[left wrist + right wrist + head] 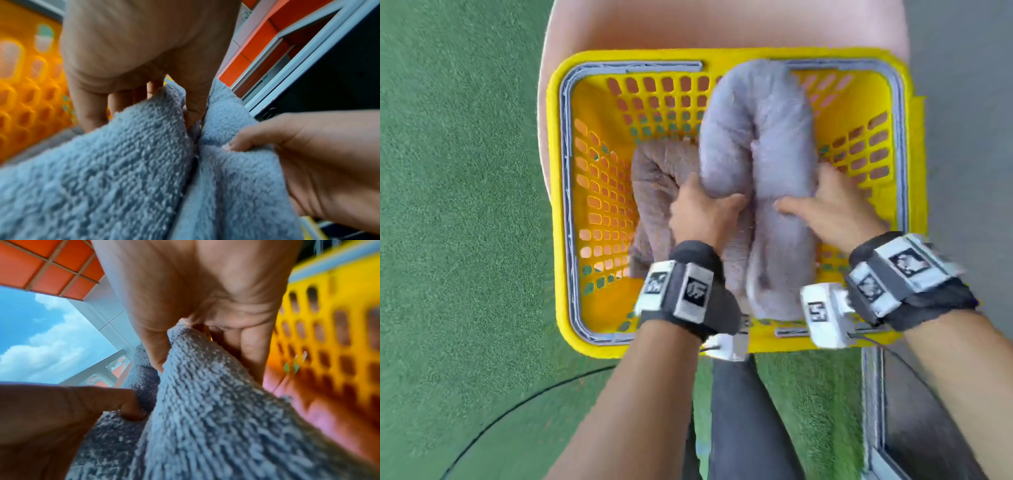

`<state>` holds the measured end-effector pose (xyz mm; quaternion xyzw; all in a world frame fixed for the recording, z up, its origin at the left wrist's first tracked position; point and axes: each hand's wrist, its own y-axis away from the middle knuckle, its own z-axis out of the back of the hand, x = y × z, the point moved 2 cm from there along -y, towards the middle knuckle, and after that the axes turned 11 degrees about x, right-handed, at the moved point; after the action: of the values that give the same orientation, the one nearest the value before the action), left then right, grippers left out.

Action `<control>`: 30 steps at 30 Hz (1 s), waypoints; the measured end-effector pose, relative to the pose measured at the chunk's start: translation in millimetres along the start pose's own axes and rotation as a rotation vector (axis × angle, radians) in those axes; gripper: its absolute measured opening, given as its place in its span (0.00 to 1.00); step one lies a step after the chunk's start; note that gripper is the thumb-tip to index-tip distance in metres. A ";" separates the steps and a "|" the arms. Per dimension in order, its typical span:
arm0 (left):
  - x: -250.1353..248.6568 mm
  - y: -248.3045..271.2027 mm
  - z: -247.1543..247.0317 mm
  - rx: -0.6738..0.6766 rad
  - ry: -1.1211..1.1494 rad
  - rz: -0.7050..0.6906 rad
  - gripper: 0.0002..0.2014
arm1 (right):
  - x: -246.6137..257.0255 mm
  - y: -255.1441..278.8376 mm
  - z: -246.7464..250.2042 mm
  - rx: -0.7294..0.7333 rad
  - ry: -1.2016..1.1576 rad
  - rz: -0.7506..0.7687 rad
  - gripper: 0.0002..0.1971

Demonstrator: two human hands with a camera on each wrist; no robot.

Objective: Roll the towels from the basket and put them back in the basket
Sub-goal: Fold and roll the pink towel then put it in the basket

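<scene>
A yellow perforated basket (558, 192) with a grey rim stands in front of me. A rolled blue-grey towel (756, 137), bent double, sits in its right half and rises above the rim. My left hand (705, 209) grips the towel's left fold and my right hand (822, 202) grips its right fold, thumbs pressed into the crease between them. In the left wrist view my left hand (144, 73) curls over the towel (102, 170). In the right wrist view my right hand (205, 313) clasps the towel (205, 402). A brownish rolled towel (654, 171) lies lower in the basket, to the left.
The basket rests on a pink seat (722, 24). Green artificial turf (458, 205) covers the floor to the left. A dark trouser leg (743, 418) shows below the basket, and a grey metal frame (873, 411) stands at the lower right.
</scene>
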<state>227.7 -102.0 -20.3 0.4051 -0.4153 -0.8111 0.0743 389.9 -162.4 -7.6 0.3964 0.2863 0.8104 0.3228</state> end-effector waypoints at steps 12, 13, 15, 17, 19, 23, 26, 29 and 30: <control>114.9 -92.6 58.5 0.168 0.012 0.430 0.19 | 21.1 -70.8 -100.1 0.195 0.418 0.110 0.34; 123.1 -97.8 54.0 0.221 0.007 0.462 0.23 | 20.2 -84.8 -113.8 0.212 0.437 0.052 0.39; 129.0 -102.9 38.6 0.303 0.027 0.463 0.23 | 15.2 -103.3 -132.7 0.185 0.479 -0.062 0.46; 127.7 -103.8 22.2 0.297 0.039 0.434 0.26 | 8.0 -111.1 -144.3 0.157 0.474 -0.118 0.47; 134.7 -113.9 14.6 0.208 0.053 0.413 0.44 | 2.1 -112.9 -150.3 0.161 0.422 -0.148 0.41; 130.9 -114.1 28.8 0.068 -0.057 0.355 0.26 | -9.1 -105.0 -136.7 0.125 0.200 -0.188 0.35; 112.3 -111.8 48.1 -0.119 -0.194 0.100 0.28 | -24.0 -97.2 -126.8 0.140 -0.007 -0.278 0.35; 109.1 -120.8 50.1 -0.123 -0.241 0.049 0.34 | -24.9 -101.3 -136.8 0.246 -0.177 -0.335 0.46; 113.0 -126.6 45.3 -0.058 -0.304 0.085 0.34 | -25.3 -107.9 -142.2 0.281 -0.145 -0.326 0.50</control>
<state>147.8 -44.3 -165.7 0.2573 -0.4151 -0.8708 0.0566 316.3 -143.3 -171.0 0.4430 0.4328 0.6690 0.4108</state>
